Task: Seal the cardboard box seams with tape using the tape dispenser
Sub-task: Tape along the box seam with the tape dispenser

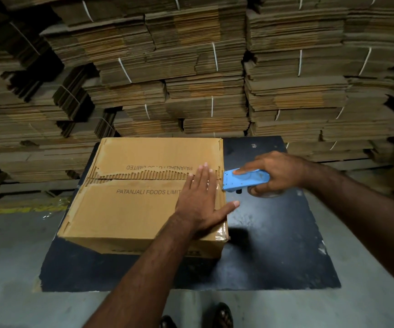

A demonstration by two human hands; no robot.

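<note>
Stacked all across the background beyond your hands are bundles of flattened cardboard [191,67], tied with thin white straps [214,56] and piled high from edge to edge. Below them, a dark tabletop [274,245] sits over a grey floor [13,256], with a yellow line [13,210] on the floor off to the left of your left hand.

Your cardboard box [125,209] rests on the tabletop, under your left hand [199,197]. That hand lies flat and spread, palm down on the top of the box at its right end, with the fingers [203,171] reaching up to the centre seam [132,178] and the thumb hanging past the box's right edge. The seam runs away to the left of your fingers; the paper skin along it is torn, showing the corrugated ribs.

Printed on the flap nearest you, left of your left hand, you can read "PATANJALI FOODS LIMIT", with the rest of the word hidden under your hand. The far flap carries the same line upside down: "PATANJALI" and "LIMITED" are legible, and the middle word is damaged by the tear.

Your right hand [276,174] is closed around the blue tape dispenser [245,181], index finger stretched along its top. The dispenser's nose is just beside the box's right edge, level with the seam and close to your left fingertips. Glossy clear tape [220,233] shows on the box's near right corner, below your left thumb.
</note>
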